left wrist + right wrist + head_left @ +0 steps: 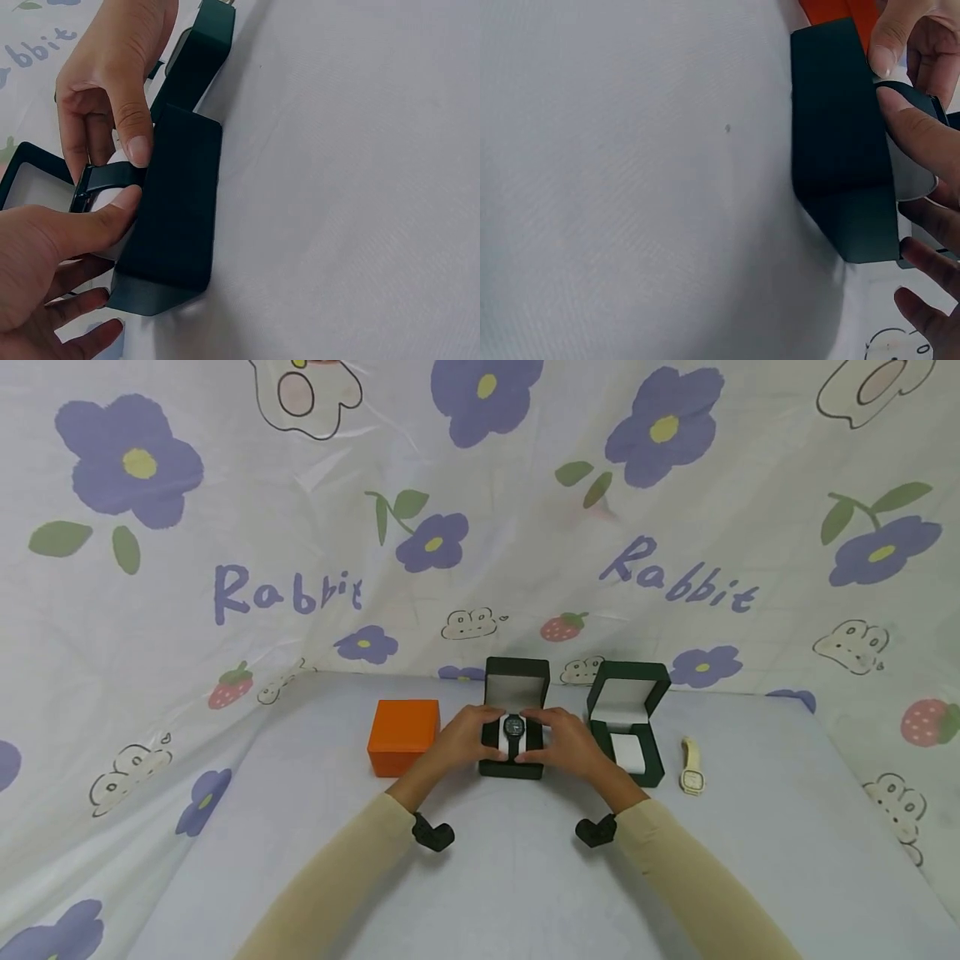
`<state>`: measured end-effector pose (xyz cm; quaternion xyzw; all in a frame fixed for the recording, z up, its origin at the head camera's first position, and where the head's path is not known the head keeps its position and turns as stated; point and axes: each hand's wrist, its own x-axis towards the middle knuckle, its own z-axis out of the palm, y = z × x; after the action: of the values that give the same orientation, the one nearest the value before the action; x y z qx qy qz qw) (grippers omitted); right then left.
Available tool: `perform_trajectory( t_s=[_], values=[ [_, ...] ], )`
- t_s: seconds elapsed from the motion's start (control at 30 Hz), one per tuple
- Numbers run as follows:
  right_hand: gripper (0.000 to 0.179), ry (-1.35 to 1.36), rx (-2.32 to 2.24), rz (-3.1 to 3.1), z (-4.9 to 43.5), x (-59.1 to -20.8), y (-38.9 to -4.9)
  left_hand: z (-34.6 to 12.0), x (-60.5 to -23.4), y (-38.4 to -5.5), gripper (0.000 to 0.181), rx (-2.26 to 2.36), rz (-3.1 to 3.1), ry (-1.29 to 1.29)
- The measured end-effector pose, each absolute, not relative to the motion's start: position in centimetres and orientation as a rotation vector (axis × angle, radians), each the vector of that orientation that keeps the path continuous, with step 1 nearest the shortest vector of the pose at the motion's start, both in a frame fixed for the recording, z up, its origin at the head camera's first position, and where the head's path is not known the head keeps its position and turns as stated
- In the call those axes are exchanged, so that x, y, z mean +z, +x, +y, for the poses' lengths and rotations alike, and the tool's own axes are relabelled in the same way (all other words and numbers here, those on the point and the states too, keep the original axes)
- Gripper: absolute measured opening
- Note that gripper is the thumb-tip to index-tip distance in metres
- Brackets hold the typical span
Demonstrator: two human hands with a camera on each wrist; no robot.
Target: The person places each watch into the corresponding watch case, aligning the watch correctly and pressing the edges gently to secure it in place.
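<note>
A black wristwatch (513,727) is strapped round a white cushion (522,745) in an open dark green watch box (512,771). My left hand (468,737) grips the cushion from the left, thumb at its front end by the strap. From the right, my right hand (566,742) holds the same cushion, and its thumb lies on the other side of the strap. In the left wrist view, the dark strap (116,175) passes between both thumbs, above the box's front wall (180,195). The cushion's underside is hidden.
Left of the watch box stands an orange box (405,739). To the right is a second open green box (651,764) with a white cushion (628,753) inside. A gold-coloured watch (692,768) lies beyond it. A patterned cloth (525,593) hangs behind the white table (510,877).
</note>
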<state>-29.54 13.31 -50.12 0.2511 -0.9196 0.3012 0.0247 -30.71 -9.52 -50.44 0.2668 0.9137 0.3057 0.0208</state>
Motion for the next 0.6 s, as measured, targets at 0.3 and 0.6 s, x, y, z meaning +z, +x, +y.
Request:
perform_trajectory(
  t_s=[0.3, 0.6],
  values=[
    [0.077, 0.789, 0.898, -2.843, 13.41, -50.41, -29.63, -9.25, -50.58, -30.64, 0.073, 0.906, 2.851, 0.8],
    [0.072, 0.858, 0.874, -2.853, 13.44, -50.54, -29.67, -9.35, -50.58, -30.53, 0.073, 0.875, 2.843, 0.803]
  ],
)
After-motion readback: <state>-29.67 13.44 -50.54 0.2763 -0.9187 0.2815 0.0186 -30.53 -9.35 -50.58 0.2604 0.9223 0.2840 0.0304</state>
